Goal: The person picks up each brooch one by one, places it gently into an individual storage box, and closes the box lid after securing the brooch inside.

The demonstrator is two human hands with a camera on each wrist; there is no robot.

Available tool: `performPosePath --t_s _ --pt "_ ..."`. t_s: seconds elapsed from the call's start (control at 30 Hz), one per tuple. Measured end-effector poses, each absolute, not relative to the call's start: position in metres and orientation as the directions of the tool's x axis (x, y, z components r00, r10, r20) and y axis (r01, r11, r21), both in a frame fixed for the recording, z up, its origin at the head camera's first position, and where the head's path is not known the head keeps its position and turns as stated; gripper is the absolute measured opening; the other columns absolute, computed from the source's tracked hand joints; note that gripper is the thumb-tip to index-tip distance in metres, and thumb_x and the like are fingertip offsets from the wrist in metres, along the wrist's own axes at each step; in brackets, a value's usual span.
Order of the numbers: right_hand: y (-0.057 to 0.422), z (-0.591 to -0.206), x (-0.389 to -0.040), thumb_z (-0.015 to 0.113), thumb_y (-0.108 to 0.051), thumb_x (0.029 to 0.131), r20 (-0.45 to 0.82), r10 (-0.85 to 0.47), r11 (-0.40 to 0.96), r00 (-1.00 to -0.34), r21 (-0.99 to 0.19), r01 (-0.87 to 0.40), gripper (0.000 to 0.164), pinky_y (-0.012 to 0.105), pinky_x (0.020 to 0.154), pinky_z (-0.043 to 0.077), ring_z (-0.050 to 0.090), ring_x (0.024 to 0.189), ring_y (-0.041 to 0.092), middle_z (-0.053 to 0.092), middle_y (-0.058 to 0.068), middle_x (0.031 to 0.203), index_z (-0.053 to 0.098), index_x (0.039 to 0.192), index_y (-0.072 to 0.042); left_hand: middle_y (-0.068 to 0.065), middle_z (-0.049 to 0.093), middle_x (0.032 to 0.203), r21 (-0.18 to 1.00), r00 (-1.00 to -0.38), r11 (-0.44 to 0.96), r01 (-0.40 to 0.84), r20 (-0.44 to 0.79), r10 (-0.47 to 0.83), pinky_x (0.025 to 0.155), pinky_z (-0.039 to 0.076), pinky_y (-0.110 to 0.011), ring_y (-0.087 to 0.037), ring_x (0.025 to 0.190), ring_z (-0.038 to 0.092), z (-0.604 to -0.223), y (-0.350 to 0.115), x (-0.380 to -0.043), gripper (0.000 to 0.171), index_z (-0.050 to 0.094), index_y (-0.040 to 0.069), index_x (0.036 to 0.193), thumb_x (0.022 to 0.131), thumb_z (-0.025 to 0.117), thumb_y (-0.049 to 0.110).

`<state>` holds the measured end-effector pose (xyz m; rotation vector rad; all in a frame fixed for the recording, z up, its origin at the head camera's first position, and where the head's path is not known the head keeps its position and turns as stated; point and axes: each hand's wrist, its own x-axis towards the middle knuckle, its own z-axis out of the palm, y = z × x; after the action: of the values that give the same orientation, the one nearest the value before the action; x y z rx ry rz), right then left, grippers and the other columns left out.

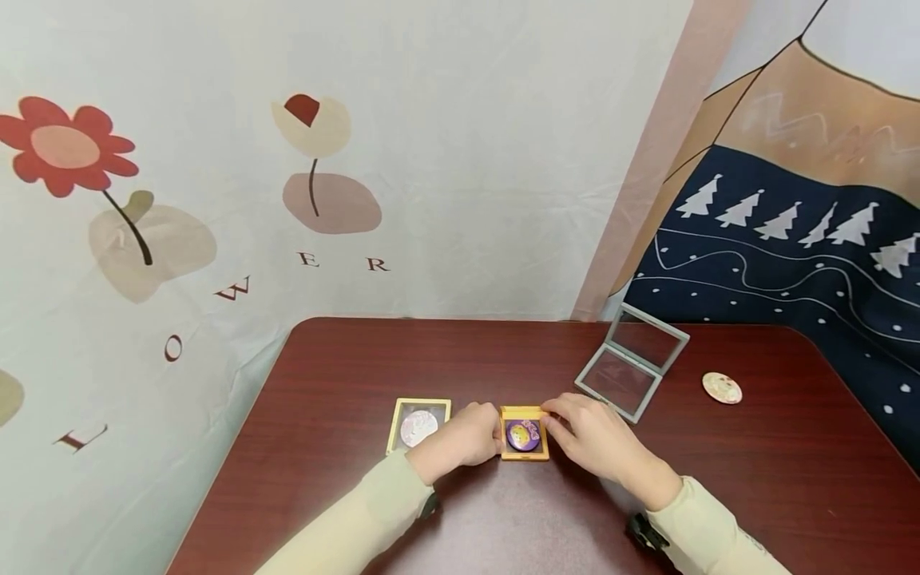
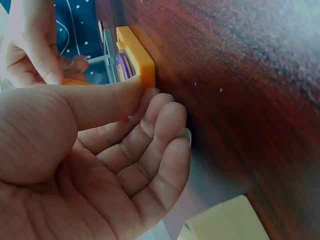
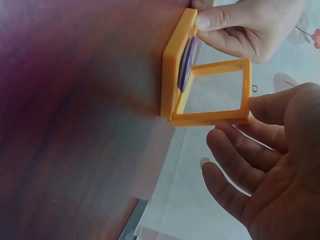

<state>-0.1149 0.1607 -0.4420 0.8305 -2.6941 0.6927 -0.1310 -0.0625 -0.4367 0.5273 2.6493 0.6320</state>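
Observation:
A small orange hinged display case (image 1: 525,458) lies on the table between my hands, its lid (image 3: 245,85) raised. Inside the base (image 3: 171,65) sits a round purple badge (image 1: 523,435) with a yellow figure on it. My left hand (image 1: 470,435) pinches the left side of the base between thumb and index finger, as the left wrist view shows. On the far side, my right hand (image 1: 592,435) pinches the lid's edge with thumb and fingertips. The right wrist view shows the lid standing roughly square to the base.
Partly behind my left hand lies a pale yellow case (image 1: 398,423) with a whitish round badge (image 1: 419,429). A grey hinged case (image 1: 657,371) stands unfolded at the back right, with another round badge (image 1: 722,388) beside it. Printed cloth (image 1: 467,160) hangs behind the table (image 1: 359,351).

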Motion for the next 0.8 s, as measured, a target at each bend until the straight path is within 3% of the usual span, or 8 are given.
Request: performPosePath --t_s 0.33,0.6,0.8 --pt "0.161 -0.447 -0.104 0.08 -0.013 0.092 0.308 -0.492 0.717 -0.814 -0.386 -0.58 0.016 0.035 0.071 0.059 0.071 0.086 0.01 0.077 0.001 0.1 0.078 0.108 -0.008 0.007 0.053 0.056 0.491 -0.859 0.819 0.299 -0.235 0.455 0.057 0.043 -0.025 -0.009 0.056 0.047 -0.435 -0.064 -0.131 0.035 0.064 0.013 0.059 0.09 0.081 0.011" --pt "0.162 -0.454 -0.1 0.081 -0.009 0.09 0.318 -0.533 0.676 -0.784 -0.397 -0.62 0.014 0.034 0.07 0.059 0.07 0.084 0.008 0.076 0.0 0.097 0.077 0.104 -0.007 0.01 0.047 0.052 0.53 -0.848 0.794 0.298 -0.235 0.475 0.054 0.037 -0.022 -0.007 0.054 0.042 -0.436 -0.066 -0.131 0.038 0.063 0.013 0.057 0.091 0.079 0.006" --pt "0.161 -0.456 -0.098 0.08 -0.008 0.09 0.269 -0.553 0.673 -0.789 -0.415 -0.613 0.013 0.035 0.072 0.058 0.068 0.085 0.008 0.075 -0.001 0.095 0.076 0.103 -0.008 0.011 0.03 0.045 0.532 -0.848 0.788 0.31 -0.221 0.482 0.05 0.028 -0.022 -0.007 0.05 0.035 -0.437 -0.066 -0.131 0.054 0.045 0.018 0.048 0.089 0.075 0.001"
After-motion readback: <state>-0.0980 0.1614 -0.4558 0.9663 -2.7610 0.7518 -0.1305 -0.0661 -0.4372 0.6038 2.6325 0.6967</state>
